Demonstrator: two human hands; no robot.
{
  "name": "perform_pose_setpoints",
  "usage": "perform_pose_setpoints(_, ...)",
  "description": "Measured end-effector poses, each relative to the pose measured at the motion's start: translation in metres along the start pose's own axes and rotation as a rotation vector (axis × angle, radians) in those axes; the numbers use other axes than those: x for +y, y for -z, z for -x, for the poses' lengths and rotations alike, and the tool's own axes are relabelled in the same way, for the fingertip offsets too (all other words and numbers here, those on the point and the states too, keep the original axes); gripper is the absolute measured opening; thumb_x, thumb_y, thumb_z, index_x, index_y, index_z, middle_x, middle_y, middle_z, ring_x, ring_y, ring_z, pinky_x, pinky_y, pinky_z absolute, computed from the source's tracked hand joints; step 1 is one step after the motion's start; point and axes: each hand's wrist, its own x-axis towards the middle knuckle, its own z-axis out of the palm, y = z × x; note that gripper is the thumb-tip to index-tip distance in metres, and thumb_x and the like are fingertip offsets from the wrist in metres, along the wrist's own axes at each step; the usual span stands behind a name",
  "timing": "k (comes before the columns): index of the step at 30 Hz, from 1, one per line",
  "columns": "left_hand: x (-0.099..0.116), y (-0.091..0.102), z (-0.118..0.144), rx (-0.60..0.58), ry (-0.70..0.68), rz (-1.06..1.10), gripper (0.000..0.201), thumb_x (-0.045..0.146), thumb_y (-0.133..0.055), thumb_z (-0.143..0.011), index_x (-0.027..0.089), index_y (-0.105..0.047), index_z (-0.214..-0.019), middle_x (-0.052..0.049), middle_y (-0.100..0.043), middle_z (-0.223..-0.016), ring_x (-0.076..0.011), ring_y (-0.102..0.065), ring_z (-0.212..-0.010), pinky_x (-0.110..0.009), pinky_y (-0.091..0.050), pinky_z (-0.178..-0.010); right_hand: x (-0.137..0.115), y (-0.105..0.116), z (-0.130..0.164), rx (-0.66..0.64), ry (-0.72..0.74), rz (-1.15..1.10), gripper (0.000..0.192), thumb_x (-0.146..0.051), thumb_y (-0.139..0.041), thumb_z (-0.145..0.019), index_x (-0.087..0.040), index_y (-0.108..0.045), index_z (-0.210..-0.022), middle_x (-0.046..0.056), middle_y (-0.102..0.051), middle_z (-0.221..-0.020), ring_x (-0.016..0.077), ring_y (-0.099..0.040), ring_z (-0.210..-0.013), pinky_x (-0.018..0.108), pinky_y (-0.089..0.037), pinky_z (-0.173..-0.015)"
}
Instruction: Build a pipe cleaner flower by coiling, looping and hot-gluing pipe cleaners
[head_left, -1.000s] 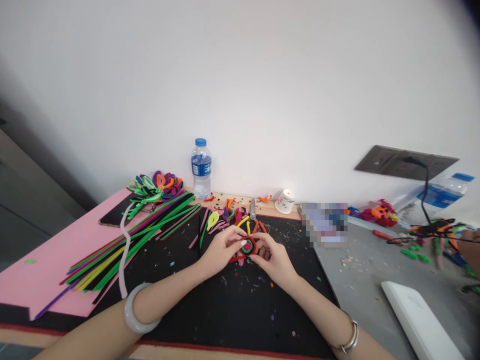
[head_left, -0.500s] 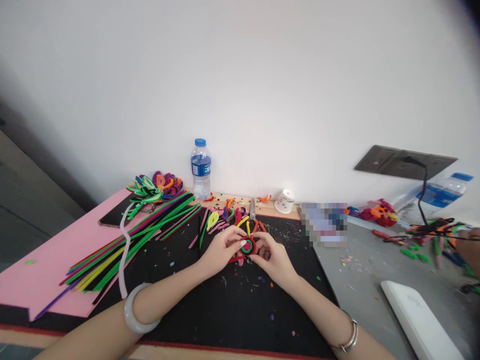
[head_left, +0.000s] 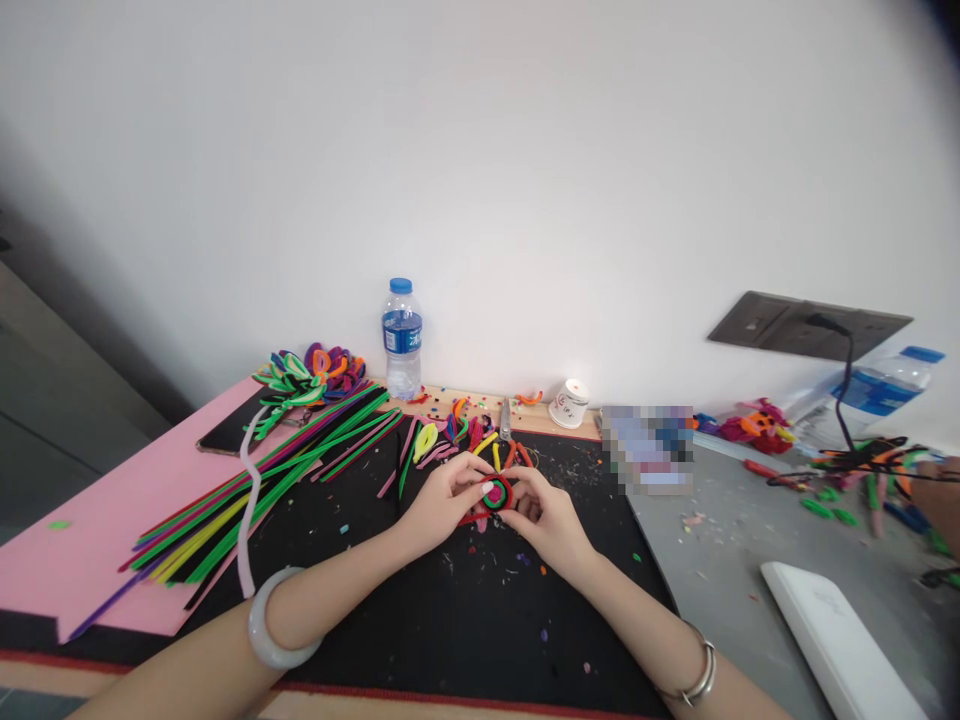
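Both hands grip one small coil of pipe cleaner (head_left: 496, 493), wound in rings of pink, green and black with red outside. My left hand (head_left: 444, 502) has its thumb pressed on the coil's left face, fingers curled behind. From the other side, my right hand (head_left: 546, 515) pinches the red outer edge between thumb and fingers. A red strand shows below the coil near the left fingers. Just beyond the fingertips lie a short yellow piece (head_left: 487, 441), orange-red pieces (head_left: 525, 455) and scissors (head_left: 505, 418). The fingers partly hide the coil's edges.
Long pipe cleaners (head_left: 277, 480) lie at the left over pink card (head_left: 90, 540) and a phone (head_left: 232, 425). A water bottle (head_left: 403, 340) and a paper cup (head_left: 570, 403) stand by the wall. At right are a white box-like object (head_left: 836, 640) and another person's hand (head_left: 941, 495).
The right fingers have shifted slightly around the coil's upper edge, and the coil has turned a little. Both arms stay in nearly the same place.
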Motion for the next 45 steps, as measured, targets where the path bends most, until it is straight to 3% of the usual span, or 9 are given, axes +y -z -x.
perform_pose_setpoints(26,-0.0008,-0.0035,0.0011,-0.025,0.023,0.127,0.022,0.033,-0.061,-0.079,0.015,-0.05,-0.086,-0.001,-0.064,-0.073,-0.011,-0.058,-0.051,-0.025,-0.048,-0.049,0.0039,-0.002,0.0025,0.057,0.056,0.09,0.027,-0.03,-0.06,-0.079,-0.02,-0.057,-0.104,-0.003,-0.056,-0.063,0.0093,-0.048,-0.049,0.02,-0.044,-0.05)
perform_pose_setpoints(34,-0.0017,-0.0044,0.0006,0.083,0.001,0.101,0.023,0.033,-0.063,-0.077,0.015,-0.052,-0.086,-0.001,-0.064,-0.073,-0.0109,-0.057,-0.054,-0.023,-0.046,-0.05,0.0034,-0.0059,0.0042,0.125,0.075,0.137,0.027,-0.033,-0.057,-0.081,-0.021,-0.056,-0.106,-0.003,-0.057,-0.064,0.0101,-0.05,-0.048,0.02,-0.044,-0.05)
perform_pose_setpoints(45,-0.0067,-0.0049,0.0014,0.116,0.042,0.168,0.023,0.033,-0.062,-0.078,0.015,-0.051,-0.087,-0.001,-0.065,-0.073,-0.0096,-0.056,-0.053,-0.022,-0.043,-0.052,0.0052,-0.0092,0.0056,0.112,0.114,0.137,0.027,-0.031,-0.053,-0.084,-0.02,-0.055,-0.109,-0.001,-0.06,-0.065,0.0112,-0.053,-0.051,0.021,-0.046,-0.051)
